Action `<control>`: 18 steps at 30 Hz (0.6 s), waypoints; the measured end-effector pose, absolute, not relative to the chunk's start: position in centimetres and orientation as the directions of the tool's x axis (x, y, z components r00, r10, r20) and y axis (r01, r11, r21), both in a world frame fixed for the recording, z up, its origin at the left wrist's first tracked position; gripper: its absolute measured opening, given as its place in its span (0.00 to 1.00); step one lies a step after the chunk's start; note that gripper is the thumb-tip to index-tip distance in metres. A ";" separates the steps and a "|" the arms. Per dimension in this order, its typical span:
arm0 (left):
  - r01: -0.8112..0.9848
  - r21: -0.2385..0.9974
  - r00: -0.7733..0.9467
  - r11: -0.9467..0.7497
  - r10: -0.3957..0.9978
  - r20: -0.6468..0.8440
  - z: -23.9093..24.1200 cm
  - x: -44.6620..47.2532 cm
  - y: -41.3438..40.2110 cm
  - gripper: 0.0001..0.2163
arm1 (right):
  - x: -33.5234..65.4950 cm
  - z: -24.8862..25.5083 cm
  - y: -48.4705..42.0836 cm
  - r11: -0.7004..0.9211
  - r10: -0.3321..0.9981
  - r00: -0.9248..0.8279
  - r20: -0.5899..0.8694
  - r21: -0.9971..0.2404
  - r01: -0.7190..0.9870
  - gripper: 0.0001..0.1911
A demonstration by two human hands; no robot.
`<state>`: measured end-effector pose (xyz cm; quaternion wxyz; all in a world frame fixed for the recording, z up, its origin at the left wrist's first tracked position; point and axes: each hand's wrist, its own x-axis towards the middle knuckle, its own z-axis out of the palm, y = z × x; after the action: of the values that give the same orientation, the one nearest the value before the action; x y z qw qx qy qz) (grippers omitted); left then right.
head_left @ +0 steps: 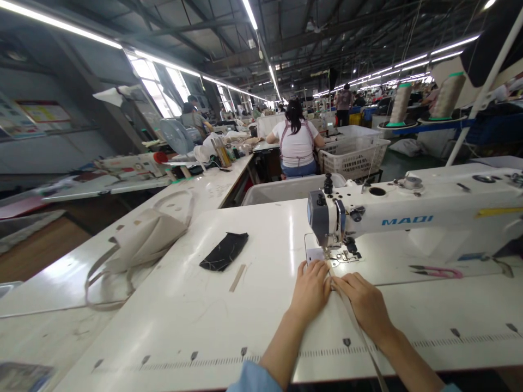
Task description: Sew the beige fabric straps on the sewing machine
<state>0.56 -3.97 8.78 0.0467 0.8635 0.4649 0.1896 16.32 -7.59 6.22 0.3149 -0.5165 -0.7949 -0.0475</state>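
At six o'clock from the MAQI sewing machine's head (327, 218), the right hand (363, 296) pinches a narrow beige strip (356, 321) running toward five o'clock, likely to align it; the left hand (312, 288) rests at its upper end, apparently steadying it (whether gripping, I cannot tell). Pink-handled thread snips (441, 272) lie handy at three o'clock.

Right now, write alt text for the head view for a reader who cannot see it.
A person's left hand and right hand touch a narrow beige strip at a white MAQI sewing machine. Black fabric lies on the white table to the left; ahead, a co-worker sits facing away.
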 end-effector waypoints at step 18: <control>0.801 0.248 0.478 -0.545 0.831 0.283 8.8 0.4 -4.5 0.15 | 16.1 5.1 -7.8 0.481 0.771 -0.306 0.558 -0.197 0.854 0.13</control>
<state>0.44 -4.52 8.79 0.0409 0.8587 0.4752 0.1873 16.09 -7.77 5.06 0.3039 -0.5047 -0.8051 -0.0680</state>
